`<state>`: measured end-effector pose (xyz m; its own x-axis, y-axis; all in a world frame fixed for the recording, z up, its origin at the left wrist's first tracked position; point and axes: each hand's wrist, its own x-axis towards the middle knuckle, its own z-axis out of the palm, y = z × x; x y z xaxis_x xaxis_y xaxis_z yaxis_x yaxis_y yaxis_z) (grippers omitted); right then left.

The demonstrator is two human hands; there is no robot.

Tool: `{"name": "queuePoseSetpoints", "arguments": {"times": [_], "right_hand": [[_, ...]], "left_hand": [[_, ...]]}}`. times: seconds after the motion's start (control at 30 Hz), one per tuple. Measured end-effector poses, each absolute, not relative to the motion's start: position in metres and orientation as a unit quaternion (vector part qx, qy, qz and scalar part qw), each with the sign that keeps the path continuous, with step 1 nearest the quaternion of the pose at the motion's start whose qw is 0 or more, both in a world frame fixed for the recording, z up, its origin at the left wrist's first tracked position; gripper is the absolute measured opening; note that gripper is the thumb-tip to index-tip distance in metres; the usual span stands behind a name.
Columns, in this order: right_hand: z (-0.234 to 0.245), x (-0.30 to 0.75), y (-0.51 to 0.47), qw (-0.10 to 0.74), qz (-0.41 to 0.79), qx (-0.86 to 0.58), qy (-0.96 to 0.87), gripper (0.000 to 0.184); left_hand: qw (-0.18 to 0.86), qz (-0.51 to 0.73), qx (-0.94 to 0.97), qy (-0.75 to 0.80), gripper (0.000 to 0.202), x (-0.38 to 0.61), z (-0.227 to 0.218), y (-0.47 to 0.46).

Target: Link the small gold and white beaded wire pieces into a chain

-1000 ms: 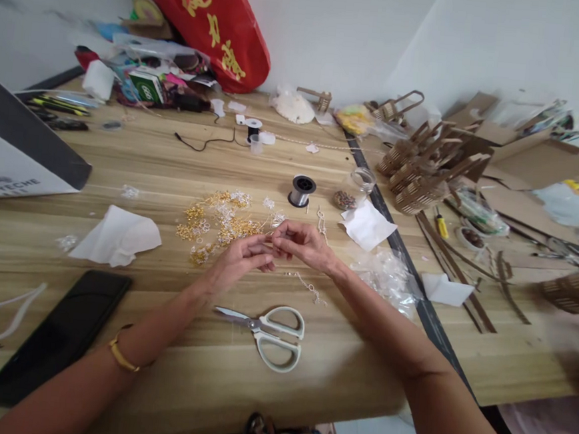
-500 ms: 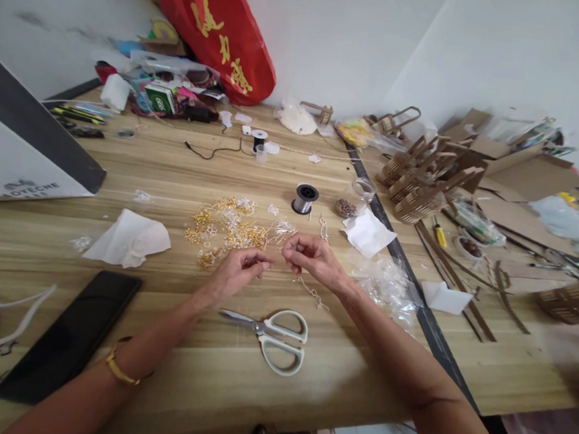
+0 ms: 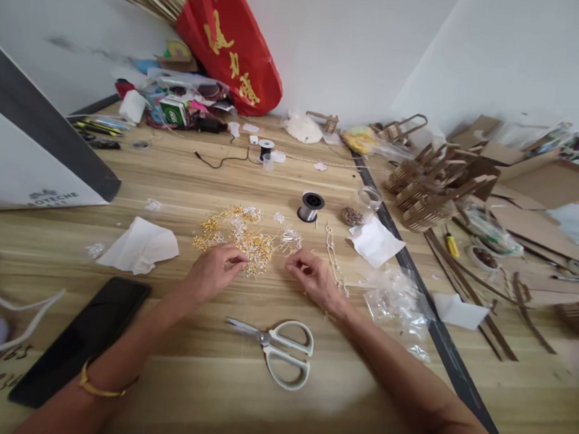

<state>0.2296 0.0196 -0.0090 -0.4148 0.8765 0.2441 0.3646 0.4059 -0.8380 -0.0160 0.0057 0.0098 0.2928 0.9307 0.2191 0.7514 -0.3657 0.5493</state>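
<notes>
My left hand [image 3: 218, 269] is at the near left edge of a pile of gold and silver beads and findings [image 3: 254, 246], its thumb and fingers pinched together. Anything between those fingertips is too small to make out. Across a short gap, my right hand [image 3: 312, 277] has its fingers curled closed, close to a bunch of thin silver pins [image 3: 289, 237]; what it holds is hidden. A thin beaded chain [image 3: 335, 261] lies just right of that hand. Closer to me rest scissors with pale handles [image 3: 289, 354], blades pointing left.
A wire spool [image 3: 311, 207] stands beyond the hands, with a clear jar of brown beads [image 3: 354, 215] to its right. White paper [image 3: 376, 241] and plastic bags [image 3: 398, 302] lie right. A black phone [image 3: 79, 341] and tissue [image 3: 139, 247] are left. Small woven baskets [image 3: 425, 187] stand far right.
My hands have moved apart, the left one going left to the edge of the bead pile. The right hand stays near the pins. The whole view has shifted slightly.
</notes>
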Motion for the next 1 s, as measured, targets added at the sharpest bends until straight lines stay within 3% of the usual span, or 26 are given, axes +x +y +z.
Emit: {"name": "queuePoseSetpoints", "arguments": {"times": [0.17,0.33,1.0], "right_hand": [[-0.017,0.219,0.007,0.316,0.25,-0.346,-0.847,0.012],[-0.026,0.219,0.006,0.303,0.196,-0.326,-0.874,0.014],[-0.03,0.219,0.01,0.286,0.155,-0.298,-0.897,0.019]], "left_hand": [[0.054,0.163,0.826,0.538,0.019,-0.025,0.012,0.013],[0.011,0.131,0.808,0.575,0.021,-0.046,0.016,0.008],[0.057,0.095,0.818,0.564,0.019,-0.037,0.0,-0.004]]}}
